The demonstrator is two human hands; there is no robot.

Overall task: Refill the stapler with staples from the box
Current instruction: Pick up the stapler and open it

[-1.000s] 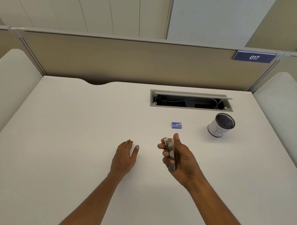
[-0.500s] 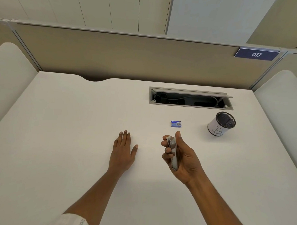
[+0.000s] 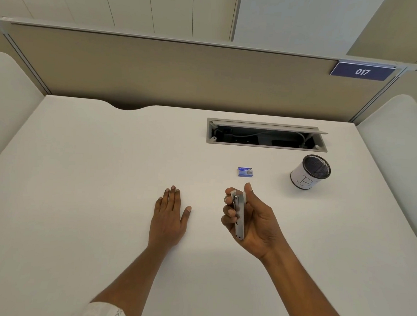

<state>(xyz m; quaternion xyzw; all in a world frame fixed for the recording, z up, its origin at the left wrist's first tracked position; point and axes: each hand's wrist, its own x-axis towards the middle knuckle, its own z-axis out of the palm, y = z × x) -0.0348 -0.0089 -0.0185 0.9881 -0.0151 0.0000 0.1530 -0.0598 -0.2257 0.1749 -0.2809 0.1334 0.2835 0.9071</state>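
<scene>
My right hand holds a slim silver stapler above the white desk, its long side running away from me, fingers curled around its left side and thumb along its right. A small blue staple box lies closed on the desk just beyond that hand, a short gap away. Flat on the desk to the left rests my left hand, palm down, fingers together and holding nothing.
A white mesh pen cup stands to the right of the box. Behind it an open cable tray is sunk into the white desk. A beige partition closes off the far edge.
My left hand has flattened and stretched its fingers forward on the desk. The right hand has turned the stapler slightly more upright. The view has tilted a little.
</scene>
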